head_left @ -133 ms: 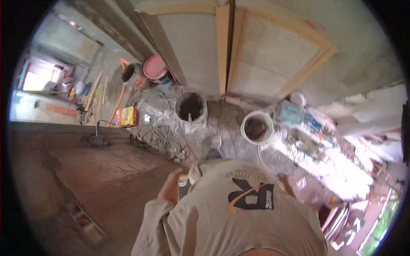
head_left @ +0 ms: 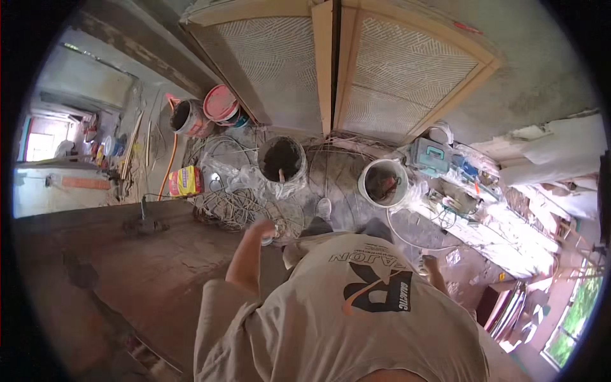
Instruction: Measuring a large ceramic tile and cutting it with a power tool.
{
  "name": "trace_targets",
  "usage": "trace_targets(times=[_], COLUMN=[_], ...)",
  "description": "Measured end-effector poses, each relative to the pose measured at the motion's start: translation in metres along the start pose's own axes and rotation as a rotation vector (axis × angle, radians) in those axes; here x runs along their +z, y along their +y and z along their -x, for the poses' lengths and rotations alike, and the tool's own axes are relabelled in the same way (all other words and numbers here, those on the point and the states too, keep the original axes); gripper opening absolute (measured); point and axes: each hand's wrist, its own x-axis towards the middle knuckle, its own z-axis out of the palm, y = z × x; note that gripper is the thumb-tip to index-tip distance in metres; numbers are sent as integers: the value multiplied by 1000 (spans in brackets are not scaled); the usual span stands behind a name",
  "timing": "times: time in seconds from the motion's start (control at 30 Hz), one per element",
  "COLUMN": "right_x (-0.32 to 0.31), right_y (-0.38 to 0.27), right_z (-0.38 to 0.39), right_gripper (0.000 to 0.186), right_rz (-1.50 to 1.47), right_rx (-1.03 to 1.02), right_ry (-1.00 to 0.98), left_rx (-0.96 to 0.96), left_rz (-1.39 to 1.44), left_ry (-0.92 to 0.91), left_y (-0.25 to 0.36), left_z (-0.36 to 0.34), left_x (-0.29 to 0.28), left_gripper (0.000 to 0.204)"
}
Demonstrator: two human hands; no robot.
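Observation:
My left hand (head_left: 261,230) is held out beside my body, smeared by motion, its fingers curled. A small whitish round thing (head_left: 267,241) sits against its underside and seems held; its kind does not show. At my other side hangs my right hand (head_left: 430,261), low next to my shirt (head_left: 318,274). Its fingers are too small and partly hidden to read. Beyond my left hand lies a tangle of cables (head_left: 226,209) on the floor. Ahead stand a mortar-stained bucket (head_left: 300,181) with a stick in it and a white bucket (head_left: 363,190) with a reddish thing inside.
Two framed panels (head_left: 414,70) with combed ridges lean at the wall. A red-lidded bucket (head_left: 220,104), another bucket (head_left: 202,125) and a yellow-red bag (head_left: 185,181) stand left. A teal toolbox (head_left: 430,157) is at right. A brown raised surface (head_left: 159,254) spreads at my left.
My left hand has swung forward, away from my body, with the whitish thing moving along. More of my right forearm and hand shows. The whole view has shifted slightly and grown sharper.

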Motion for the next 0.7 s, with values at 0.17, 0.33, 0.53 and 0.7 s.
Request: trace_targets(times=[0.17, 0.33, 0.53, 0.7], right_x=[-13, 76, 109, 184], right_y=[2, -118, -191, -357], right_z=[-5, 29, -1, 57], right_gripper=[16, 18, 19, 38], right_rz=[-244, 649, 902, 875], right_rx=[-79, -636, -556, -543], right_ry=[-9, -13, 42, -14], left_rx=[-332, -499, -401, -516], left_rz=[435, 950, 1102, 890], left_ry=[710, 737, 840, 1077], left_y=[-64, -40, -47, -183], left_z=[-41, 17, -3, -36], left_x=[-118, -180, -196, -186], left_gripper=[26, 28, 34, 36])
